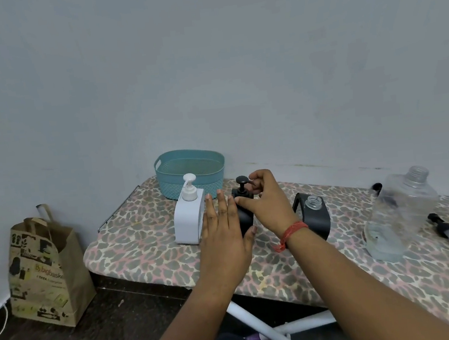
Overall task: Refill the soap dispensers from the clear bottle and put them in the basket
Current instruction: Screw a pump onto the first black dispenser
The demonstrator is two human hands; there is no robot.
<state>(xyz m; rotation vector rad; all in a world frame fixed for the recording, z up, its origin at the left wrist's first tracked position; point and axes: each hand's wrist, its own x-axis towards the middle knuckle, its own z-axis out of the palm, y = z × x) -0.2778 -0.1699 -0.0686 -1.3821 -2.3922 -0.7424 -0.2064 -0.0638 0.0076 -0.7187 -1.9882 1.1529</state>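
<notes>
A person's two hands work a black square plastic soap dispenser [246, 214] on the leopard-print padded bench [147, 233]: the left hand [223, 233] lies with straight fingers against the dispenser's side to steady it, while the right hand [267, 201] pinches the collar of its black pump head [243, 186], apparently screwing it home after a refill. Just left of the left hand stands a white plastic pump dispenser [188, 220], capped; beyond both hands sits the teal woven-pattern plastic basket [190, 173], holding nothing visible. Right of the right hand stands a second black dispenser [314, 215] with its neck open, and farther right the clear plastic bottle [399, 212], uncapped, with a loose black pump [444, 228] lying beside it. The next move likely calls for a firm twist until the pump seats, then a lift over the basket rim.
</notes>
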